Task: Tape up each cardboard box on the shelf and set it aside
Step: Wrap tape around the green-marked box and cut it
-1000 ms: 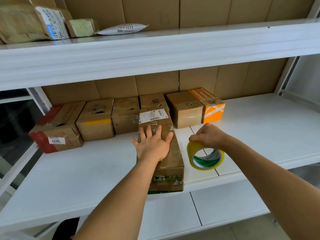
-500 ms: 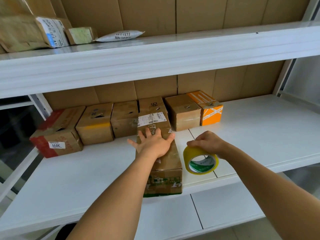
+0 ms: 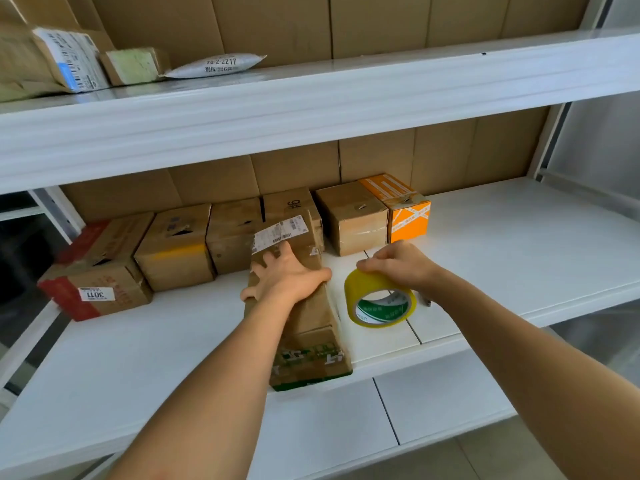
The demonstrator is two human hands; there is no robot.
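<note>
Seven cardboard boxes sit on the white middle shelf (image 3: 519, 244). Six stand in a row along the cardboard back wall: a red-edged box (image 3: 93, 271) with a "3011" label at the far left, then three plain brown ones, then another brown box (image 3: 353, 220), then an orange box (image 3: 398, 206) at the right end. All are closed, so their contents cannot be seen. The seventh, a long box (image 3: 304, 317) bearing a white shipping label, lies out in front, its near end reaching the shelf's front edge. The left hand (image 3: 287, 278) rests on top of it, fingers spread and flat. Just right of this box stands one roll of yellow tape (image 3: 379, 301), tilted on edge, with the right hand (image 3: 398, 265) gripping its top rim. The upper shelf (image 3: 311, 95) carries three parcels: a large brown one, a small box and a white mailer bag (image 3: 214, 65).
</note>
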